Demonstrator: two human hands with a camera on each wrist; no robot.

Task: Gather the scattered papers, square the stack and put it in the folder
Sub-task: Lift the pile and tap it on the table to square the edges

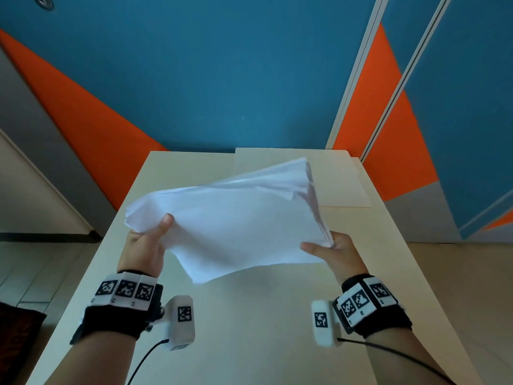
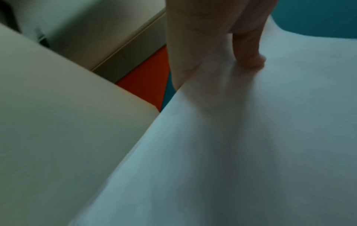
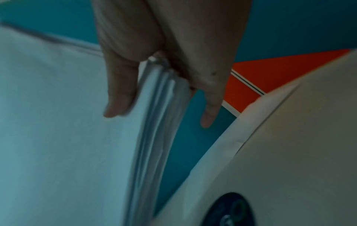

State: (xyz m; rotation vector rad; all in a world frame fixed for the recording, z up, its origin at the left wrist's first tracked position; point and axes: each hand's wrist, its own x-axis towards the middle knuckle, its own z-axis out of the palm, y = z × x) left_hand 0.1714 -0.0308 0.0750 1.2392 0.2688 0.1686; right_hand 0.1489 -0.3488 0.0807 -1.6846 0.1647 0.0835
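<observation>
A loose stack of white papers [image 1: 236, 218] is held up above the cream table [image 1: 249, 315], tilted, with its sheets uneven at the edges. My left hand [image 1: 147, 240] grips its left side, thumb on top. My right hand [image 1: 333, 245] pinches the right edge, thumb on the top sheet. The left wrist view shows the paper stack [image 2: 231, 152] from close, with the left hand [image 2: 212, 53] on it. In the right wrist view the stack's layered edge [image 3: 154, 122] sits between thumb and fingers of my right hand [image 3: 173, 61]. A cream folder [image 1: 341, 176] lies flat at the table's far right.
The table is narrow, with its far edge against a blue and orange wall [image 1: 222, 79]. Floor lies to both sides. Cables trail from the wrist cameras near the table's front.
</observation>
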